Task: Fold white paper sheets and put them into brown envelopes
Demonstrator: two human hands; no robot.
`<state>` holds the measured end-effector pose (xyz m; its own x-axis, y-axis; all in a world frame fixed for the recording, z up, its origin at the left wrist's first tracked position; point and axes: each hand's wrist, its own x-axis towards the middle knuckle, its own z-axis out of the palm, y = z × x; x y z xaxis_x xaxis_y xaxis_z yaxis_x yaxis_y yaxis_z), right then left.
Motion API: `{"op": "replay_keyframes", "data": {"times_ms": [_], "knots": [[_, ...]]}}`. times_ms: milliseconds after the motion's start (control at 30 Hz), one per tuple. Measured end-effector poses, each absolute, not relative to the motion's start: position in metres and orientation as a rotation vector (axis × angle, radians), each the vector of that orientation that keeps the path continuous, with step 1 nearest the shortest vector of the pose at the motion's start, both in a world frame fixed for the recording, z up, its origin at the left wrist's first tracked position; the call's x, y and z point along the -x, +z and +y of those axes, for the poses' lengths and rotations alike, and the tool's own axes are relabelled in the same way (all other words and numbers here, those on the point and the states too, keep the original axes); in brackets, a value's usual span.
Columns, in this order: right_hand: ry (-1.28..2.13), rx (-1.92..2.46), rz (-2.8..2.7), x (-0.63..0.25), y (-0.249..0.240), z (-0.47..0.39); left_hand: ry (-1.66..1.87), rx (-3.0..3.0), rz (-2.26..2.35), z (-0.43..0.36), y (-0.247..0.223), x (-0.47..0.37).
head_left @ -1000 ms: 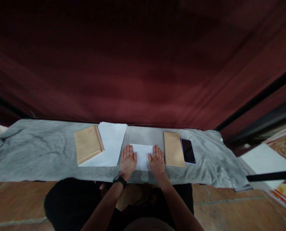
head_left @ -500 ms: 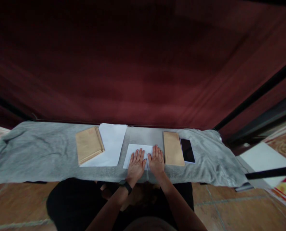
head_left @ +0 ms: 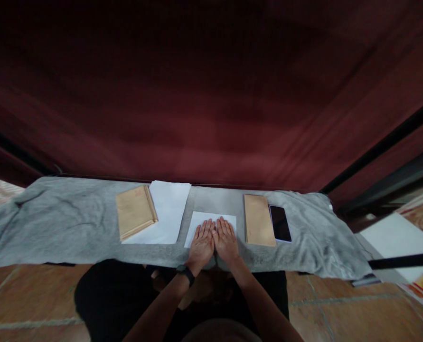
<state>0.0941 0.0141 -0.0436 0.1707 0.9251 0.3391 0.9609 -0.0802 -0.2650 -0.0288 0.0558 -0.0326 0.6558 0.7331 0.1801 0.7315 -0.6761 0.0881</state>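
Note:
A small sheet of white paper (head_left: 197, 219), perhaps folded, lies on the grey cloth before me. My left hand (head_left: 202, 241) rests flat on its middle, fingers stretched out; a dark watch sits on that wrist. Right beside it, my right hand (head_left: 226, 239) also presses flat on the paper, with the two thumbs meeting. The paper's near edge is partly hidden by the hands. Just right of the paper lies a brown envelope (head_left: 259, 220). To the left are larger white sheets (head_left: 170, 209), partly covered by a stack of brown envelopes (head_left: 136, 211).
A grey cloth (head_left: 76, 218) covers the narrow surface. A phone (head_left: 280, 223) with a dark screen lies right of the single envelope. Behind rises a dark red panel (head_left: 211, 133). Black bars slant at both sides, and a white board (head_left: 398, 240) stands at the lower right.
My right hand has slid left across the paper, up against my left hand, uncovering the paper's right edge. The whole view has shifted slightly.

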Motion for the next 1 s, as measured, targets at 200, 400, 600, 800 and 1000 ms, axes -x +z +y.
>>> {"op": "replay_keyframes", "data": {"times_ms": [200,400,600,800,1000], "knots": [[-0.14,2.068,-1.809,-0.107,-0.046,0.004,0.423,-2.793,1.305,0.057,-0.029,0.04],[-0.208,2.082,-1.831,-0.113,-0.047,-0.004,0.472,-2.733,1.426,0.062,-0.027,0.061],[-0.221,2.043,-1.852,-0.116,-0.047,-0.008,0.444,-2.702,1.493,0.057,-0.019,0.073],[-0.195,2.052,-1.851,-0.116,-0.048,-0.008,0.42,-2.798,1.267,0.056,-0.012,0.059],[-0.173,2.079,-1.857,-0.115,-0.045,-0.009,0.392,-2.837,1.038,0.062,-0.018,0.038]]}}
